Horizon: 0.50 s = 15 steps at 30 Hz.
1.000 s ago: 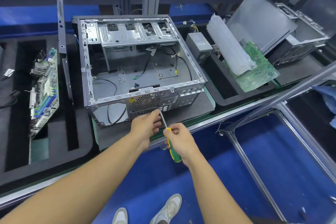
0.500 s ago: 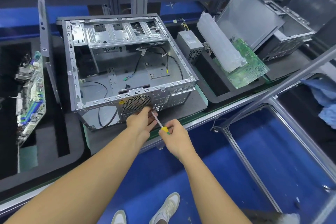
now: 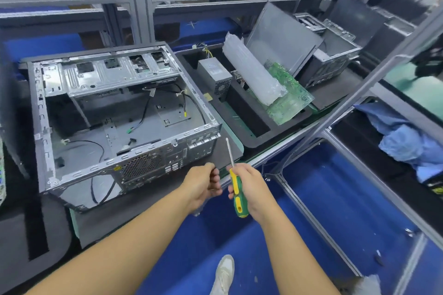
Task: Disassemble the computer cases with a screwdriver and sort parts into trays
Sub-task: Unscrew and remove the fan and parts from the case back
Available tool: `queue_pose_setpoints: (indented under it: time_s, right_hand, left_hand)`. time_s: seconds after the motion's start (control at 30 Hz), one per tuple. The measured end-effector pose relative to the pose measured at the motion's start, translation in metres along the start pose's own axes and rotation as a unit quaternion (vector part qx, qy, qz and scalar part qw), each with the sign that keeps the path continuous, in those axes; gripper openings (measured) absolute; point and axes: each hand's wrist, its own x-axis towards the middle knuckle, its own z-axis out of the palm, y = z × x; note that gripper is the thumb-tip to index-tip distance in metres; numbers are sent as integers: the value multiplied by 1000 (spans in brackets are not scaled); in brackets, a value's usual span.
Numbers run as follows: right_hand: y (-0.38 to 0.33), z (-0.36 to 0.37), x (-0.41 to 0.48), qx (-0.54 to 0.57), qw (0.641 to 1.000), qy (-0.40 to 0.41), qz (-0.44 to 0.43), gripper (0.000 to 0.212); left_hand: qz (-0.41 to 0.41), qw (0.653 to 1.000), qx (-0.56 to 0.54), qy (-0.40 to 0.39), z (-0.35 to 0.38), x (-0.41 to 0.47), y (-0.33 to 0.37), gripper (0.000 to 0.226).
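An open, gutted computer case (image 3: 124,155) lies on a dark mat, its rear panel facing me and loose cables inside. My right hand (image 3: 255,187) grips the green and yellow handle of a screwdriver (image 3: 236,190). The shaft points up and stands clear of the case's right rear corner. My left hand (image 3: 201,187) hovers just left of the screwdriver, in front of the rear panel. Its fingertips pinch something small and dark that looks like a screw (image 3: 214,172).
A black foam tray (image 3: 251,127) to the right holds a power supply (image 3: 215,74), a green motherboard (image 3: 291,98) and a bubble-wrap sheet (image 3: 249,72). Behind it lean a side panel (image 3: 282,36) and another case (image 3: 335,60). A slanted aluminium post (image 3: 359,84) crosses on the right; blue cloth (image 3: 405,141) lies beyond.
Both hands pulled back from the case's rear panel. The screwdriver tip left the panel and now points upward. My left hand came away with its fingertips pinched together.
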Motion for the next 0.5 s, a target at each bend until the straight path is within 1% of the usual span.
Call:
queue_pose_setpoints:
  time_s: [0.07, 0.1, 0.17, 0.23, 0.3, 0.33, 0.4, 0.47, 0.5]
  right_hand:
    - [-17, -20, 16, 50, 999, 9, 1, 22]
    - [-26, -32, 25, 70, 997, 21, 3, 21]
    - [-39, -59, 44, 104, 993, 53, 9, 19]
    - [-49, -88, 63, 116, 990, 80, 14, 19]
    - [-55, -113, 80, 102, 990, 93, 24, 20]
    - [-58, -124, 88, 92, 991, 95, 28, 21]
    - [-63, -139, 103, 82, 991, 95, 35, 20]
    - [-69, -147, 116, 76, 992, 97, 39, 18]
    - [-71, -147, 121, 77, 992, 97, 38, 17]
  left_hand:
    - [4, 999, 16, -30, 36, 15, 12, 30]
    - [8, 1000, 10, -26, 55, 26, 18, 28]
    - [19, 1000, -2, 22, 92, 56, 28, 22]
    - [16, 997, -23, 77, 127, 90, 39, 17]
    - [8, 994, -54, 96, 149, 123, 49, 12]
    - [8, 995, -55, 87, 155, 138, 54, 10]
    - [14, 997, -25, 68, 158, 160, 59, 17]
    - [26, 995, 31, 87, 152, 169, 55, 30]
    - [37, 992, 61, 104, 148, 169, 50, 33]
